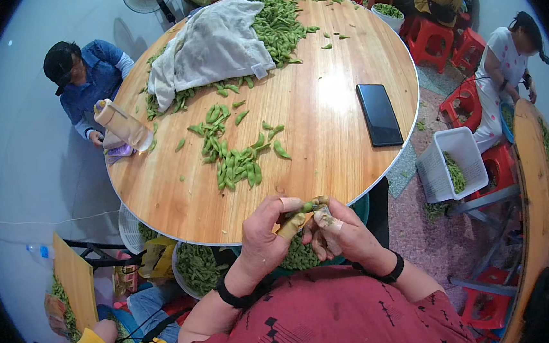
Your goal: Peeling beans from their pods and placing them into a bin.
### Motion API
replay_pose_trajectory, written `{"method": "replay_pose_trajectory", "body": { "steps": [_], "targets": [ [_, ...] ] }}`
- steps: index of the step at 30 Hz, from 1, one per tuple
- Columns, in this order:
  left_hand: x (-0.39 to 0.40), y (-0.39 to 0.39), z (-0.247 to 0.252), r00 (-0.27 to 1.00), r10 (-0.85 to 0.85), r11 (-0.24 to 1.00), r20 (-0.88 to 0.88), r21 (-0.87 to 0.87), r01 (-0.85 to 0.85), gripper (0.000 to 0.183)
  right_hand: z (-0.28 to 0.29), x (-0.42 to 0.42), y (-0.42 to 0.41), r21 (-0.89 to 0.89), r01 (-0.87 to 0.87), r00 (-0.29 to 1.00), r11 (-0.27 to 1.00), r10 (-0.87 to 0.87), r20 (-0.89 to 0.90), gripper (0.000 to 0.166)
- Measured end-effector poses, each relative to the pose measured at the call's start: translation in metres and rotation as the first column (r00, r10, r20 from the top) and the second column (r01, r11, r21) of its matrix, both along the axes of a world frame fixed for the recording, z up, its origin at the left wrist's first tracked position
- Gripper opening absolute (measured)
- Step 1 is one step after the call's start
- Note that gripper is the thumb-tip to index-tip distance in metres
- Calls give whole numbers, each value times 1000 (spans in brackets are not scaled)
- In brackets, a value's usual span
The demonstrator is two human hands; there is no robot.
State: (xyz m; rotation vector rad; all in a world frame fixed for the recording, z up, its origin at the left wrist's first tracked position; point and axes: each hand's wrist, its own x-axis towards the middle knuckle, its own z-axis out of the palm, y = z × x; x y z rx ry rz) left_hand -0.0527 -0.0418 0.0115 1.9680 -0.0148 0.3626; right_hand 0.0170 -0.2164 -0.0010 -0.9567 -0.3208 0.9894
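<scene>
A green soybean pod (308, 207) is pinched between my two hands, just beyond the near edge of the round wooden table (322, 163). My left hand (266, 235) grips one end with thumb and forefinger; its thumb has a yellowish cover and its forefinger is wrapped in tape. At the other end are the thumb and forefinger of my right hand (352, 235), the thumb taped and stained. Below both hands sits a teal tub (362, 210), partly hidden, with green contents (302, 257). A loose cluster of pods (235, 167) lies on the tabletop ahead.
A pale cloth (216, 45) partly covers a large pod heap (280, 28). A black phone (379, 115) lies at right, a clear bottle (126, 125) stands at left. A white basket (452, 165) and red stools (431, 40) are rightward. Several people sit around.
</scene>
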Motion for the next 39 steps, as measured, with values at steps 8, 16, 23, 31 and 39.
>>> {"method": "replay_pose_trajectory", "body": {
  "steps": [8, 16, 23, 31, 39],
  "targets": [
    [-4, -3, -2, 998, 1, 999, -55, -47, -3, 30, 1, -1, 3, -77, 22, 991, 997, -11, 133, 26],
    [-7, -10, -4, 999, 48, 997, -13, -54, -49, 32, 2, -7, 3, -93, 45, 989, 995, -31, 143, 26],
    [-13, -2, -4, 991, -114, 970, -76, -225, 94, 34, 1, 4, -3, 51, -77, 980, 996, 85, -181, 26],
    [-14, 3, -11, 969, -73, 863, 236, 501, -57, 25, -4, 6, -3, -32, -105, 964, 994, 94, -249, 26],
    [-14, 3, -10, 978, -17, 965, -208, -260, -38, 20, -3, -7, -1, -260, 11, 963, 966, 60, 264, 24]
  ]
}}
